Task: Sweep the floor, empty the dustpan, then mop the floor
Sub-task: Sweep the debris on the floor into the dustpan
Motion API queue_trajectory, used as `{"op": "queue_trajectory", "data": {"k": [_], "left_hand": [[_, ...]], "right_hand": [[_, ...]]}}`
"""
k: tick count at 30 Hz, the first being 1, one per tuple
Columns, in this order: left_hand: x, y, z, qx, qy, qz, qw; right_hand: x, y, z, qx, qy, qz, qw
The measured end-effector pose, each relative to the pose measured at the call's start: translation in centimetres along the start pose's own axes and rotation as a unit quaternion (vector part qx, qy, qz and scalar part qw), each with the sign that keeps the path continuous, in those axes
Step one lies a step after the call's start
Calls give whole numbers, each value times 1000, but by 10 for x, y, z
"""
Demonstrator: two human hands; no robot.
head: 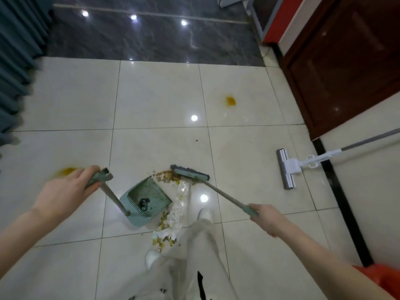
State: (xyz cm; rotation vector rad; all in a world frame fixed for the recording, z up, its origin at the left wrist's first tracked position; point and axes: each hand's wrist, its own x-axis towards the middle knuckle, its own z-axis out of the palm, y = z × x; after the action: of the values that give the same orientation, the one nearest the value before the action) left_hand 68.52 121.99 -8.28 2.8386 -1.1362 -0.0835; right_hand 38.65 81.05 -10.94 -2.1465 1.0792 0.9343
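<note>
My left hand (67, 189) grips the top handle of a green long-handled dustpan (147, 198), which rests on the white tile floor with a small dark object inside. My right hand (267, 219) holds the green grip of the broom; the broom head (190, 172) sits on the floor just beyond the pan's mouth, against a pile of brown and yellow crumbs (166, 176). Clear plastic wrapping (179, 204) and torn paper with more crumbs (166, 234) lie to the right of the pan, by my feet. A white flat mop (287, 167) lies on the floor at the right.
Two orange stains mark the tiles, one at far right (229, 101) and one by my left hand (65, 171). A dark wooden door (346, 61) and a wall with black skirting stand to the right. Teal curtains (15, 61) hang at the left. An orange bag (383, 276) shows at bottom right.
</note>
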Motion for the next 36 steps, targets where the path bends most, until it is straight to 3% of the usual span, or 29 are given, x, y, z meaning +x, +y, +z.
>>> {"op": "queue_trajectory", "data": {"k": [3, 12, 19, 25, 31, 36], "left_hand": [[-3, 8, -2, -6, 4, -12, 1000], [7, 47, -11, -3, -11, -70, 998], [36, 86, -5, -33, -32, -53, 998], [36, 89, -1, -38, -43, -45, 997], [11, 83, 4, -5, 5, -91, 996], [-27, 78, 7, 18, 17, -57, 998]], "right_hand": [[10, -6, -28, 67, 17, 18, 997], [155, -56, -112, 12, 97, 26, 995], [204, -59, -125, -26, 54, 54, 997], [164, -5, -98, -97, 6, -4, 995], [96, 52, -69, -117, -41, -8, 992], [32, 79, -53, -120, -68, -15, 990]]}}
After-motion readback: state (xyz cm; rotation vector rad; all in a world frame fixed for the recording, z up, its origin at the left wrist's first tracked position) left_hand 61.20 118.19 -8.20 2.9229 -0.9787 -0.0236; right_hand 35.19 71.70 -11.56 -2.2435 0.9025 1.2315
